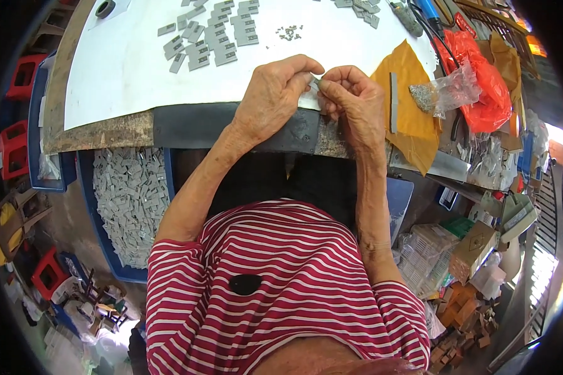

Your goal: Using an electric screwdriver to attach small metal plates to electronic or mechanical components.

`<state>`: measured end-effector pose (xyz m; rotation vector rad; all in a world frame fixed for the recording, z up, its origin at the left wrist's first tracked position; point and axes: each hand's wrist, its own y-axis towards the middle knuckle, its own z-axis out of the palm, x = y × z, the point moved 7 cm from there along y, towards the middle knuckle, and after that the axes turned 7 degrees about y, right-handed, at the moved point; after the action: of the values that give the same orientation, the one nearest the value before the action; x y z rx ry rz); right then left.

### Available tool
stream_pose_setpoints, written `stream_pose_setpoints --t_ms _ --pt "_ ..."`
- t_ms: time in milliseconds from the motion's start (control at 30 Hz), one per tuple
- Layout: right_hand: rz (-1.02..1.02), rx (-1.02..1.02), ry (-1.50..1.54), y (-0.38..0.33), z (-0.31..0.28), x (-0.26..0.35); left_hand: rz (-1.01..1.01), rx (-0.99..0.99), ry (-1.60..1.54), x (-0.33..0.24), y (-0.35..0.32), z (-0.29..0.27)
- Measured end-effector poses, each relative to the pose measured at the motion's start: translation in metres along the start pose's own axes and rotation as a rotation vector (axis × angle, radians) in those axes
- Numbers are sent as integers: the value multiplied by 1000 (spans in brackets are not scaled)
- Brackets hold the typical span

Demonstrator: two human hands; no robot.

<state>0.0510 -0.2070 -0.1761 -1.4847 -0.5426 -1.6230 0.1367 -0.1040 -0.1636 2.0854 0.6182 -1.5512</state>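
Observation:
My left hand (270, 95) and my right hand (358, 103) meet over the near edge of the white sheet (125, 81). Between their fingertips is a small grey piece (315, 82), mostly hidden by the fingers. The left fingers are closed on it from one side. My right thumb and forefinger pinch at its other side; whether they also hold a smaller part cannot be made out. Beyond the hands lies a loose pile of tiny metal parts (289, 32). Flat grey rectangular pieces (218, 36) with dark slots lie in rough rows to the far left of it.
More grey pieces (361, 9) lie at the far edge. Brown paper (408, 69) carries a metal strip (393, 103), beside a clear bag of tiny parts (425, 98) and a red plastic bag (489, 94). Below the table's left side, a blue bin (89, 206) holds many grey pieces.

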Motion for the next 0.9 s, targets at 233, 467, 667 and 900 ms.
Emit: stream_pose_setpoints --t_ms 233,467,667,900 --pt "-50 23 -18 0 5 4 -69 32 -115 6 1 0" --pt "-36 -63 -4 0 1 3 -83 76 -132 6 3 4" --pt "-52 -94 71 2 -4 -1 -75 112 -42 5 2 7" --pt "-36 -40 121 3 -3 -3 0 36 153 0 -2 3"
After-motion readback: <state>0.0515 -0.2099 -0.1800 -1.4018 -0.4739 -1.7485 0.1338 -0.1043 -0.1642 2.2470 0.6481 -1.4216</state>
